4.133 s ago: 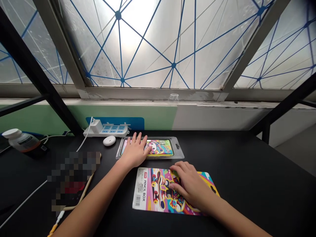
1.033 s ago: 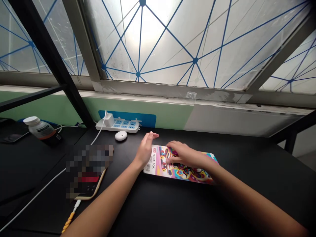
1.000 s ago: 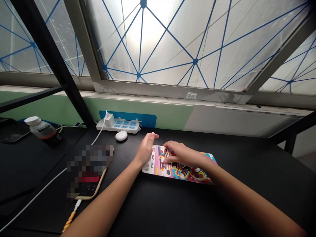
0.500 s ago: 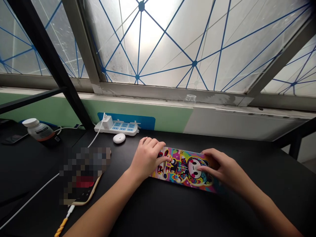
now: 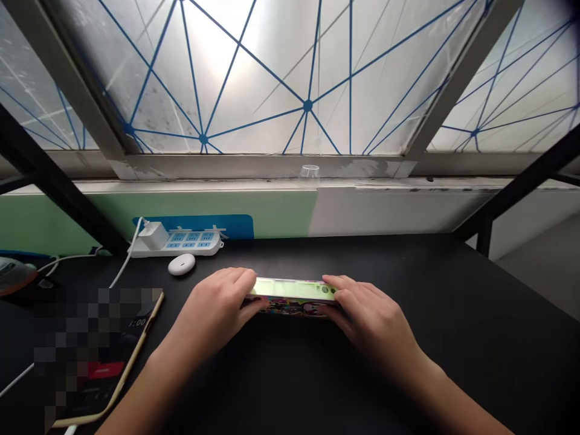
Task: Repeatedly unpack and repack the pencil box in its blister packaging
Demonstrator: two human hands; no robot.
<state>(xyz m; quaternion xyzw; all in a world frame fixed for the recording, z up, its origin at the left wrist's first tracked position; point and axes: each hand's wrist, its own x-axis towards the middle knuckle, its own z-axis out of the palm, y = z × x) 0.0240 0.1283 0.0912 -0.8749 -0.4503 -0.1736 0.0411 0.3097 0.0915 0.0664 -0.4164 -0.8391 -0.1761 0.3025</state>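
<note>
While the pencil box [image 5: 292,290] stands on its long edge mid-desk [image 5: 453,314], we clasp it with our left hand [image 5: 217,302] and right hand [image 5: 367,311], each grip closed on one end.

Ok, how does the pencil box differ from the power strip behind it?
The pencil box is multicoloured with a pale green top face; the power strip is white with blue sockets. The pencil box is gripped at its ends by the left hand and right hand; the power strip lies untouched by the wall. The power strip has a charger plugged in; the pencil box has none. Both are long, narrow and on the black table.
</note>
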